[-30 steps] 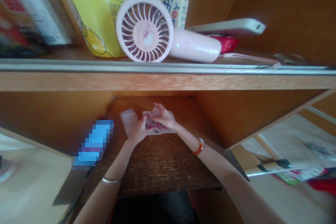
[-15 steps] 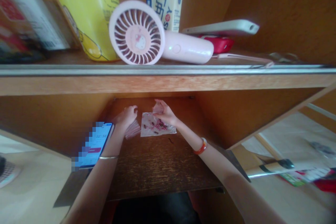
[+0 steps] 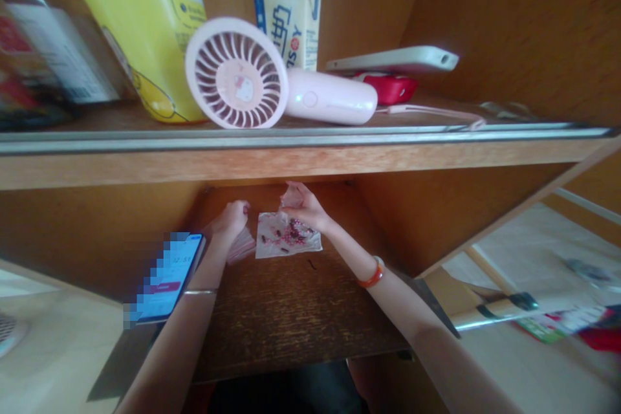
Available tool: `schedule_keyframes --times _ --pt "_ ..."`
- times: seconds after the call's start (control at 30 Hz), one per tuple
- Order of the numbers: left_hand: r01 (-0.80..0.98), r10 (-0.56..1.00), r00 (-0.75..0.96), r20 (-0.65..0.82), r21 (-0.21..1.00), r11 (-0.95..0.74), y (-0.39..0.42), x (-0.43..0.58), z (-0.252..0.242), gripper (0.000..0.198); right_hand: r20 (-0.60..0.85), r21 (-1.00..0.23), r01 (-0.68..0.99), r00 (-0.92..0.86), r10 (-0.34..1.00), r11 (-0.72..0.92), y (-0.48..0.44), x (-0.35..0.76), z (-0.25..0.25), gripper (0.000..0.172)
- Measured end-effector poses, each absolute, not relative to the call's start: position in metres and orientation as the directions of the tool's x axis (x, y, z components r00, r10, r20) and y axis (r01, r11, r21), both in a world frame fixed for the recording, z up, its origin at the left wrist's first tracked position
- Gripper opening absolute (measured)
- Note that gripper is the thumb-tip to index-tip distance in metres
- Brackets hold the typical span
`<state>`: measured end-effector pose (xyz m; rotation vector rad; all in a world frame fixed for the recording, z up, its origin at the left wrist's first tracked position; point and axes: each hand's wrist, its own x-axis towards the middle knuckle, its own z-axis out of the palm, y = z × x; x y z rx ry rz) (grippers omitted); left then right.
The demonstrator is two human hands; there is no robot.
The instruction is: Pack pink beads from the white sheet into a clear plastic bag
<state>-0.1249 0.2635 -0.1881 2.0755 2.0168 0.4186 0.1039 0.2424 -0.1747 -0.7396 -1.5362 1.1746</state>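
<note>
On the dark wooden desk [image 3: 291,310] under the shelf lies a white sheet [image 3: 286,242] strewn with small pink and dark bits. My right hand [image 3: 303,207] is above its far edge, fingers pinched on a small crumpled pale packet. My left hand [image 3: 231,220] is to the left of the sheet, fingers curled and resting on a pale pink stack of paper-like sheets [image 3: 242,247]. A phone [image 3: 167,275] with a lit screen leans at the left of my left forearm.
The shelf [image 3: 310,158] above carries a pink handheld fan [image 3: 252,81], a yellow canister [image 3: 140,19], a drink carton [image 3: 291,22], a white phone on a red case [image 3: 392,65], and jars at the left. A rolled item [image 3: 495,310] lies at the right.
My left hand left the sheet and moved left onto the pink stack. My right hand stayed at the sheet's far edge, where more small bits now lie. The view tilted slightly.
</note>
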Motion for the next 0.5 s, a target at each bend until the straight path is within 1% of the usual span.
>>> schedule_keyframes --times 0.1,0.3,0.5 --pt "0.928 0.997 0.028 0.066 0.37 -0.051 0.269 -0.137 -0.185 0.03 0.333 -0.943 -0.09 -0.266 0.905 0.32 0.242 0.105 -0.17 0.07" --pt "0.922 0.995 0.029 0.099 0.382 -0.064 0.278 -0.153 -0.176 0.032 0.341 -0.94 -0.085 -0.22 0.914 0.33 0.241 0.106 -0.164 0.069" --pt "0.93 0.993 -0.053 0.108 0.368 0.01 0.283 -0.162 -0.167 0.029 0.308 -0.951 -0.057 -0.238 0.921 0.303 0.238 0.107 -0.158 0.07"
